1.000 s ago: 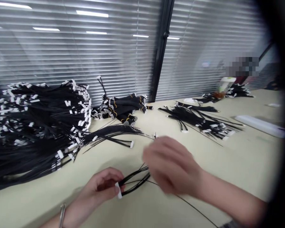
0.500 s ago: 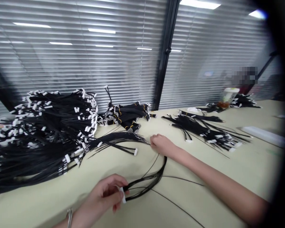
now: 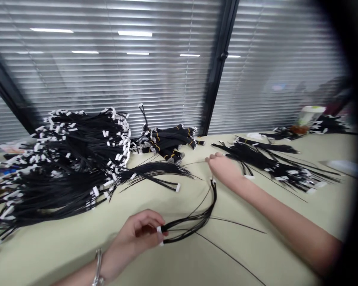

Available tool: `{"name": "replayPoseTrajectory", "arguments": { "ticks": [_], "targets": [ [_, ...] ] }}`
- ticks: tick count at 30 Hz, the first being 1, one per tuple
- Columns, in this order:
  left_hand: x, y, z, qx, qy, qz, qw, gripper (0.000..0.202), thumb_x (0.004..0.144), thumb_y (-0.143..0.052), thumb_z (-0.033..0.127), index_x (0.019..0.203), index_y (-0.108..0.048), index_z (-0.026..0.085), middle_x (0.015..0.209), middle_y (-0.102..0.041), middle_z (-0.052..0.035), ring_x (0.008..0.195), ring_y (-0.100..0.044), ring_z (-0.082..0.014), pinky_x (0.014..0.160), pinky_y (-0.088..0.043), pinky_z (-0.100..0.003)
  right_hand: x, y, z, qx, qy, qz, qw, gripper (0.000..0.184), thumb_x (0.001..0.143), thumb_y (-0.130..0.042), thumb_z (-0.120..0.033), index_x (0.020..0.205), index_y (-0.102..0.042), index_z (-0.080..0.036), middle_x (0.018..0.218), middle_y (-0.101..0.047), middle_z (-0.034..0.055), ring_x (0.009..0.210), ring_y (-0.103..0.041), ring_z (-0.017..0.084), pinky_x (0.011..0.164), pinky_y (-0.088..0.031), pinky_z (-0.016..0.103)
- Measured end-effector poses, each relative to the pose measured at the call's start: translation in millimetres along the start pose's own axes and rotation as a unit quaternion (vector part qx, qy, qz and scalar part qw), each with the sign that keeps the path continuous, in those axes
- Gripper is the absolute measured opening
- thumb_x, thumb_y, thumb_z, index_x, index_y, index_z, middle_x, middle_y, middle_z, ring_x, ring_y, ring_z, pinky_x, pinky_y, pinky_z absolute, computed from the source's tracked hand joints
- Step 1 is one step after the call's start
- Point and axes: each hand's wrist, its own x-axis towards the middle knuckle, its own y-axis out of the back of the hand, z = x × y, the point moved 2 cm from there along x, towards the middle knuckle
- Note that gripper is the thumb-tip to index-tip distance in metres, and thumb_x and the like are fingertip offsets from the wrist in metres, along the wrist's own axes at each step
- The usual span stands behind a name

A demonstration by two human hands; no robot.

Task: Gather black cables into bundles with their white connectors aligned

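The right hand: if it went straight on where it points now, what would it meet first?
The right hand would probably meet the black bundles with yellow bands in front of the blinds; depth is hard to judge.

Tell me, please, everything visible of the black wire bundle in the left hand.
The wire bundle has thin, black, plastic-looking strands. Its near end carries a white connector, held in the grip of the left hand and showing above and below the thumb. From there two groups of strands curve rightward, merge and bend away over the pale table. Small white pieces show at the far end, short of the right hand.
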Motion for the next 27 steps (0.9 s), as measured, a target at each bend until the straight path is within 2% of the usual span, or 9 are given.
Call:
{"name": "replayPoseTrajectory", "arguments": {
  "ticks": [5, 9, 11, 13, 14, 15, 17, 23, 27],
  "targets": [
    [1.6, 4.3, -0.8, -0.035, -0.005, 0.019, 0.999, 0.022, 0.076, -0.068, 0.024, 0.094, -0.058, 0.018, 0.084, -0.063, -0.0034, 0.091, -0.060, -0.0190, 0.076, -0.044, -0.026, 13.1, 33.8, 23.0, 0.189, -0.082, 0.076, 0.976, 0.025, 0.089, -0.041, -0.025, 0.103, -0.054, -0.009, 0.093, -0.065, 0.0162, 0.085, -0.062, 0.022, 0.078, -0.047, 0.036],
    [3.8, 6.9, -4.6, -0.065, -0.009, 0.028, 0.997, 0.022, 0.077, -0.067, 0.022, 0.096, -0.055, 0.019, 0.086, -0.060, -0.0040, 0.095, -0.057, -0.0201, 0.073, -0.045, -0.027, -13.4, 55.8, -22.5, 0.361, -0.076, 0.066, 0.927, 0.036, 0.093, -0.032, -0.040, 0.109, -0.051, -0.014, 0.106, -0.063, 0.0119, 0.086, -0.063, 0.014, 0.079, -0.052, 0.027],
    [5.0, 8.3, -6.6, -0.074, -0.002, 0.036, 0.997, 0.021, 0.078, -0.066, 0.022, 0.095, -0.054, 0.020, 0.085, -0.058, -0.0030, 0.092, -0.056, -0.0193, 0.070, -0.047, -0.027, -40.8, 59.1, -65.7, 0.618, -0.113, 0.013, 0.778, 0.028, 0.087, -0.049, -0.040, 0.101, -0.056, -0.017, 0.104, -0.063, 0.0098, 0.085, -0.063, 0.014, 0.079, -0.053, 0.026],
    [5.8, 9.4, -8.3, -0.079, 0.000, 0.047, 0.996, 0.021, 0.078, -0.066, 0.020, 0.094, -0.053, 0.021, 0.084, -0.056, -0.0014, 0.084, -0.056, -0.0156, 0.067, -0.047, -0.025, -68.8, 58.9, -112.2, 0.746, -0.123, -0.044, 0.653, 0.018, 0.082, -0.059, -0.034, 0.092, -0.058, -0.019, 0.095, -0.065, 0.0061, 0.077, -0.064, 0.012, 0.071, -0.054, 0.024],
    [5.8, 9.7, -9.0, -0.083, 0.001, 0.053, 0.995, 0.020, 0.078, -0.066, 0.019, 0.093, -0.053, 0.021, 0.084, -0.056, -0.0010, 0.079, -0.055, -0.0138, 0.065, -0.046, -0.024, -80.7, 56.9, -133.1, 0.775, -0.116, -0.084, 0.615, 0.016, 0.080, -0.062, -0.032, 0.089, -0.059, -0.019, 0.090, -0.066, 0.0047, 0.075, -0.064, 0.013, 0.069, -0.055, 0.025],
    [5.6, 9.6, -9.6, -0.091, 0.003, 0.058, 0.994, 0.020, 0.077, -0.066, 0.018, 0.093, -0.052, 0.021, 0.085, -0.055, -0.0007, 0.077, -0.054, -0.0124, 0.064, -0.045, -0.023, -90.1, 54.3, -149.9, 0.785, -0.107, -0.104, 0.601, 0.015, 0.078, -0.064, -0.031, 0.085, -0.061, -0.018, 0.083, -0.066, 0.0036, 0.073, -0.064, 0.013, 0.068, -0.055, 0.025],
    [4.4, 8.8, -10.4, -0.112, 0.006, 0.065, 0.991, 0.021, 0.077, -0.066, 0.016, 0.092, -0.051, 0.021, 0.086, -0.054, -0.0002, 0.075, -0.054, -0.0109, 0.061, -0.044, -0.020, -101.2, 45.6, -171.2, 0.766, -0.092, -0.141, 0.621, 0.011, 0.076, -0.065, -0.028, 0.080, -0.063, -0.017, 0.077, -0.066, 0.0028, 0.072, -0.063, 0.014, 0.069, -0.053, 0.025],
    [-0.3, 5.2, -12.3, -0.152, 0.025, 0.053, 0.987, 0.029, 0.078, -0.065, 0.013, 0.099, -0.048, 0.022, 0.086, -0.054, 0.0004, 0.073, -0.055, -0.0087, 0.054, -0.038, -0.014, -98.7, 23.1, -164.9, 0.605, -0.081, -0.068, 0.789, 0.008, 0.078, -0.058, -0.020, 0.079, -0.066, -0.019, 0.080, -0.066, 0.0015, 0.074, -0.059, 0.014, 0.070, -0.046, 0.027],
    [-3.1, 3.6, -13.8, -0.161, 0.037, 0.022, 0.986, 0.033, 0.076, -0.067, 0.013, 0.100, -0.047, 0.022, 0.089, -0.056, -0.0016, 0.071, -0.056, -0.0103, 0.049, -0.035, -0.015, -101.3, 21.7, -158.9, 0.576, -0.063, -0.017, 0.815, 0.008, 0.078, -0.059, -0.023, 0.080, -0.067, -0.022, 0.080, -0.064, 0.0015, 0.074, -0.055, 0.015, 0.067, -0.044, 0.029]
  ]
}}
